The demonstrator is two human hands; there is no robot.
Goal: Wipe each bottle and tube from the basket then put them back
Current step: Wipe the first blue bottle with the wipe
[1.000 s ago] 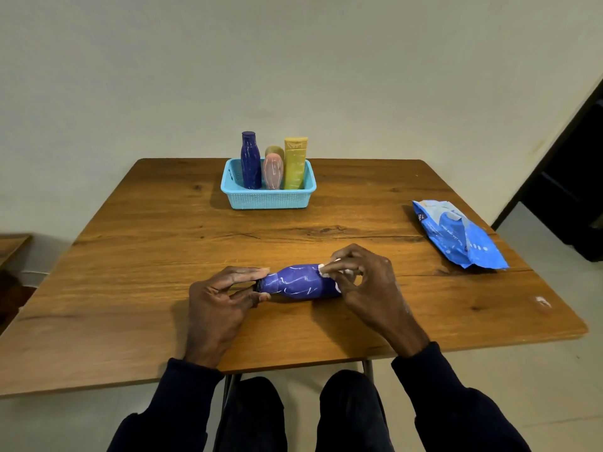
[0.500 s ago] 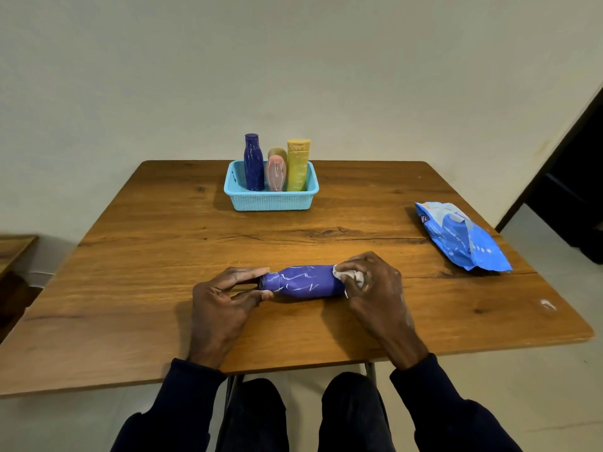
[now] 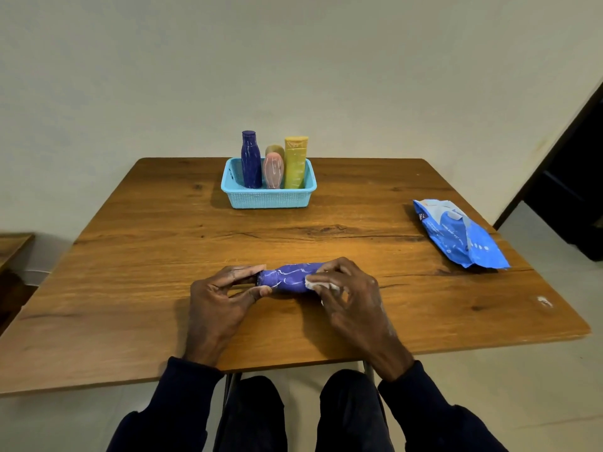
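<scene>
A purple bottle [image 3: 288,278] lies on its side on the wooden table [image 3: 163,256], cap end to the left. My left hand [image 3: 222,298] pinches the cap end between thumb and fingers. My right hand [image 3: 346,295] holds a white wipe [image 3: 315,284] against the bottle's right half, fingers curled over it. At the back, a light-blue basket [image 3: 267,199] holds an upright purple bottle [image 3: 250,161], a pink tube [image 3: 273,171], a yellow tube [image 3: 295,161] and a tan item [image 3: 274,149] half hidden behind the pink one.
A blue pack of wipes [image 3: 456,238] lies near the table's right edge. A small white scrap [image 3: 544,301] sits near the front right corner. My knees show below the front edge. A dark doorway is at the far right.
My right hand with the wipe has slid left along the bottle, from its right end onto its body. The left hand keeps its hold on the cap end.
</scene>
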